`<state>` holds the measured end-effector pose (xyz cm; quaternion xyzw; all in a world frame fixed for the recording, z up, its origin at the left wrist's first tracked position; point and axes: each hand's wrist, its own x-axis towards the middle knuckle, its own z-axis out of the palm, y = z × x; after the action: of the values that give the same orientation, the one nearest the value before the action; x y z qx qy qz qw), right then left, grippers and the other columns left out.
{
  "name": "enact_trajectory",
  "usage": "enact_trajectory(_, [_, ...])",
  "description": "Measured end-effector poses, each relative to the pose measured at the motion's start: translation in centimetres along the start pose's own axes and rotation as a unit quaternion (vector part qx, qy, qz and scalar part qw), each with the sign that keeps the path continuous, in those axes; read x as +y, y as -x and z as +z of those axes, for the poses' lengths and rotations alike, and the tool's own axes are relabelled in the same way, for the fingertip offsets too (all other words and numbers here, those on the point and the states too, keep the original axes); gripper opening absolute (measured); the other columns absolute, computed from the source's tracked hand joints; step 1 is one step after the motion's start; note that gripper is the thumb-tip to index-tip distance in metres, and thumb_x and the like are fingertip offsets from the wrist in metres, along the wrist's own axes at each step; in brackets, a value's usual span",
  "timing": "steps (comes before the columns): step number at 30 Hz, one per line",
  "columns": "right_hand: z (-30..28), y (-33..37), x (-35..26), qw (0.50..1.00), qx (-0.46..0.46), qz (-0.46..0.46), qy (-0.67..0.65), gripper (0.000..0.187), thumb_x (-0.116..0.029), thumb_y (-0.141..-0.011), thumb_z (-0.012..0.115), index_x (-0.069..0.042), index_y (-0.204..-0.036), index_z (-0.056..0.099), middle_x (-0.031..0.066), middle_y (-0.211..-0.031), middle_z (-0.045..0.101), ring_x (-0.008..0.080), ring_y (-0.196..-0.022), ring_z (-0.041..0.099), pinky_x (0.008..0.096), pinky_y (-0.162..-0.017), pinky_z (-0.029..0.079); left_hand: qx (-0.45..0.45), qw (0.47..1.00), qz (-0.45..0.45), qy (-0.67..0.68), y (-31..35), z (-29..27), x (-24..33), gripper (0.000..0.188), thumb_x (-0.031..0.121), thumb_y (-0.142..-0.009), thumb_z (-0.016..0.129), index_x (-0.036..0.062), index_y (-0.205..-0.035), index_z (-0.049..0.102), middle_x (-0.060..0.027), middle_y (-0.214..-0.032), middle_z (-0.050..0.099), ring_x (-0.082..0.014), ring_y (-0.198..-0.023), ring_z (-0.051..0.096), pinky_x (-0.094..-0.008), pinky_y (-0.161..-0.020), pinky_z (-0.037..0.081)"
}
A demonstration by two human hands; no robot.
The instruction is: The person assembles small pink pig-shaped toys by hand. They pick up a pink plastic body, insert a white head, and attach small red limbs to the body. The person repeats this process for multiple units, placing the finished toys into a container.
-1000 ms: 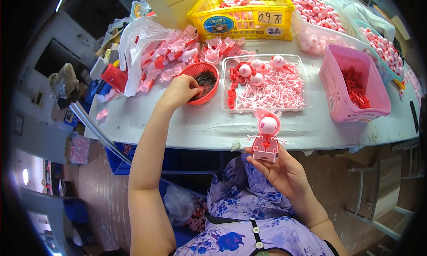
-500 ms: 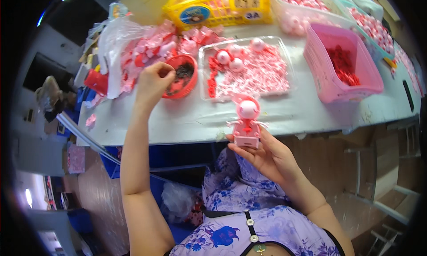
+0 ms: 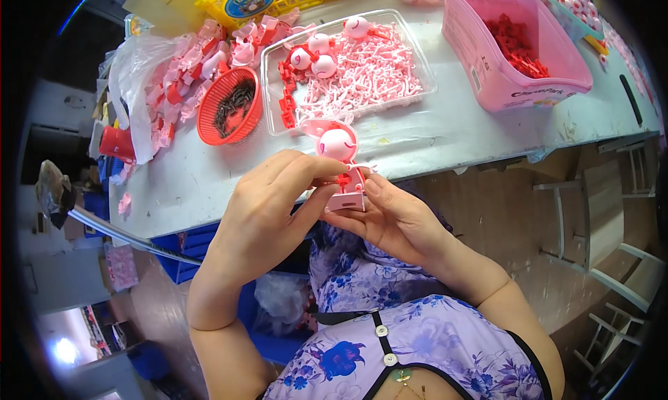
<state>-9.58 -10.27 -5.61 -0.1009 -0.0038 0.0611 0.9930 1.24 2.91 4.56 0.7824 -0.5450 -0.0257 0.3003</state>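
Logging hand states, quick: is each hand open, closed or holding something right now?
Left hand: at the pink toy figure; whether it grips anything cannot be told.
Right hand: closed, holding the pink toy figure.

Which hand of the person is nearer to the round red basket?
Left: the left hand is below the red basket in the picture, fingertips at the pink toy; the right hand, holding this toy, is farther right.

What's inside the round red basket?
The red basket holds small dark pieces, with red showing among them. Anything under the pieces is covered, so I can't see it.
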Motion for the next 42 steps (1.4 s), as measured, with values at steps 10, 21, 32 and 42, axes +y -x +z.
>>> enact_trajectory(10, [-0.3, 0.1, -0.1, 1.000, -0.005, -0.006, 0.008, 0.046, -0.023, -0.100, 0.046, -0.003, -0.138, 0.030, 0.0133, -0.134, 0.045, 0.0233, -0.124, 0.048, 0.0437, -0.111, 0.035, -0.033, 0.999, 0.009, -0.011, -0.5, 0.7, -0.2, 0.019, -0.007, -0.074, 0.069, -0.0001, -0.091, 0.064, -0.0096, -0.084, 0.065, -0.0213, -0.076, 0.066, -0.0302, -0.067, 0.052])
enact_trajectory(21, [-2.2, -0.4, -0.6, 0.997, -0.069, 0.046, 0.000, 0.059, -0.025, -0.095, 0.056, 0.002, -0.139, 0.029, 0.0158, -0.135, 0.044, 0.0249, -0.127, 0.045, 0.0440, -0.112, 0.033, -0.022, 0.999, 0.046, 0.000, -0.5, 0.1, 0.4, 0.021, -0.003, -0.075, 0.070, 0.0039, -0.095, 0.066, -0.0096, -0.086, 0.065, -0.0241, -0.077, 0.064, -0.0325, -0.067, 0.051])
enact_trajectory(32, [-1.8, -0.1, -1.5, 0.999, -0.039, 0.028, 0.002, 0.059, -0.023, -0.095, 0.056, 0.002, -0.140, 0.027, 0.0243, -0.137, 0.042, 0.0368, -0.130, 0.041, 0.0448, -0.111, 0.034, 0.215, 0.974, -0.065, 0.005, -2.4, -5.6, -8.4, 0.019, 0.002, -0.089, 0.062, 0.0005, -0.108, 0.065, -0.0030, -0.096, 0.066, -0.0054, -0.074, 0.056, -0.0204, -0.068, 0.046])
enact_trajectory(42, [-1.9, 0.2, -1.9, 0.998, -0.031, 0.044, -0.013, 0.064, -0.020, -0.092, 0.060, 0.002, -0.141, 0.025, 0.0271, -0.138, 0.038, 0.0395, -0.131, 0.039, 0.0440, -0.111, 0.035, 0.143, 0.921, -0.172, -0.318, 1.5, -8.0, -27.3, 0.038, -0.001, -0.075, 0.059, 0.0048, -0.112, 0.064, -0.0164, -0.105, 0.065, -0.0303, -0.099, 0.061, -0.0408, -0.091, 0.047])
